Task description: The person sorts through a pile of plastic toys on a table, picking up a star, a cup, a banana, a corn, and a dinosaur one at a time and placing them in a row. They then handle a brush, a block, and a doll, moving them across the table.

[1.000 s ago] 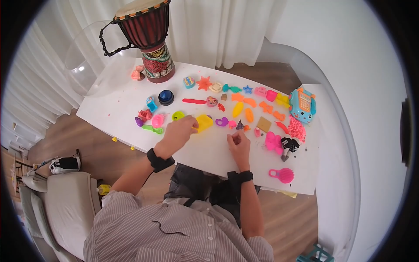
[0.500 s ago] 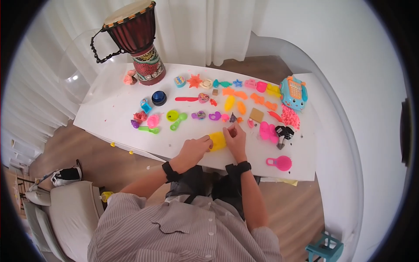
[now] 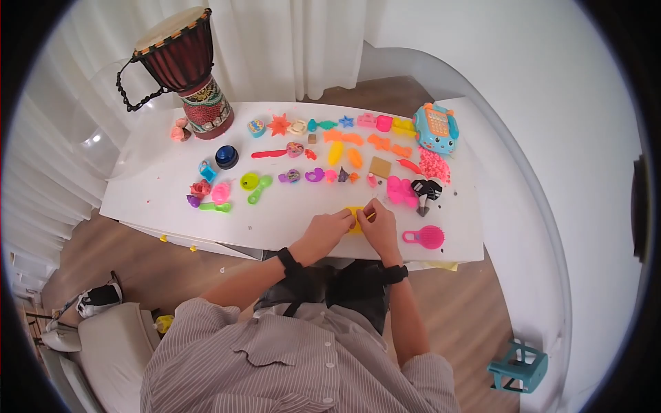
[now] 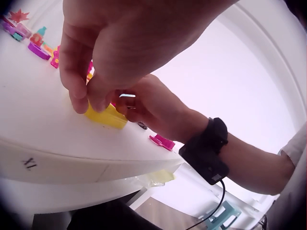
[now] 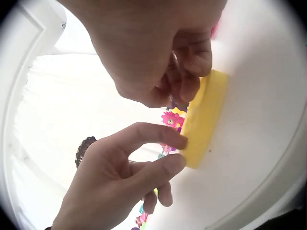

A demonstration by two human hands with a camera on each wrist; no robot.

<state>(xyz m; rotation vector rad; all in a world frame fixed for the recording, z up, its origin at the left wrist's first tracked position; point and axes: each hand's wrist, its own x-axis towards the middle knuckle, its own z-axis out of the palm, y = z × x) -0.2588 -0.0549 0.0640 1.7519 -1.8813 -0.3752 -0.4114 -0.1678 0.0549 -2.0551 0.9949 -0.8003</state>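
A yellow block-like piece (image 5: 206,120) lies near the table's front edge, between the two hands. In the right wrist view the left hand (image 5: 120,177) pinches its near end between thumb and forefinger. At the other end of the same piece, the right hand (image 5: 158,52) has its curled fingertips on the top edge. The left wrist view shows the yellow piece (image 4: 108,116) under both hands' fingers. From the head view, the left hand (image 3: 323,235) and right hand (image 3: 380,230) are close together, partly covering it.
A white table (image 3: 289,213) carries rows of small colourful toys behind the hands. A pink brush (image 3: 430,237) is to the right, a toy phone (image 3: 436,129) at the back right, a drum (image 3: 200,82) at the back left. A green scoop (image 3: 259,189) lies left of the hands.
The left hand has brought the yellow piece from among the toys to the front edge, beside the right hand. The right hand has come down to it. The head view has shifted.
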